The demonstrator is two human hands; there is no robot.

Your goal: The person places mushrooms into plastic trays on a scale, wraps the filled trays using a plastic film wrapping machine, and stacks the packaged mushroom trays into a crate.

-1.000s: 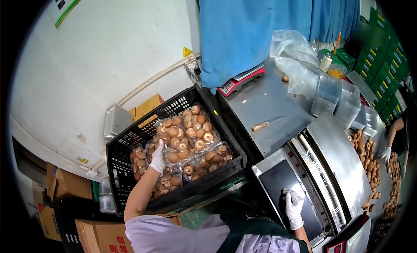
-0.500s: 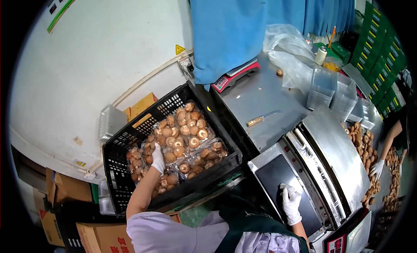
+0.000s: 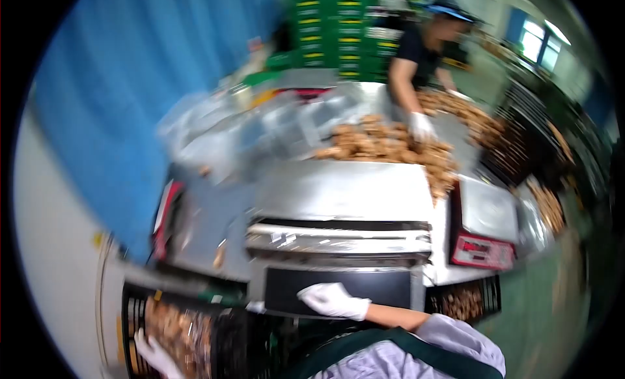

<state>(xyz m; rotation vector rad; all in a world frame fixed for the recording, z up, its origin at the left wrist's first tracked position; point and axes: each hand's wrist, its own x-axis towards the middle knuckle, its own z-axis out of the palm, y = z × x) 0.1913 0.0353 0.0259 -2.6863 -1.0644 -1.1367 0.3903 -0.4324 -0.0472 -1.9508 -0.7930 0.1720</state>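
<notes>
My left hand (image 3: 158, 355), in a white glove, lies over the packed mushrooms (image 3: 176, 330) in the black crate (image 3: 228, 343) at the lower left; its fingers look apart. My right hand (image 3: 334, 301), also gloved, rests on the dark plate (image 3: 384, 290) at the front of the metal wrapping machine (image 3: 345, 190). Its fingers are curled together, and I cannot make out anything in them. The whole view is smeared by motion.
A co-worker (image 3: 416, 60) reaches into loose mushrooms (image 3: 384, 144) behind the machine. A scale (image 3: 485, 226) stands right of it, another (image 3: 168, 216) far left. A knife (image 3: 220, 254), plastic bags (image 3: 202, 135) and clear trays (image 3: 280, 125) lie on the metal table.
The view has swung to the right, bringing the co-worker and more mushrooms into sight. My right hand stays on the dark plate; my left hand remains over the crate, its fingers now more visibly spread.
</notes>
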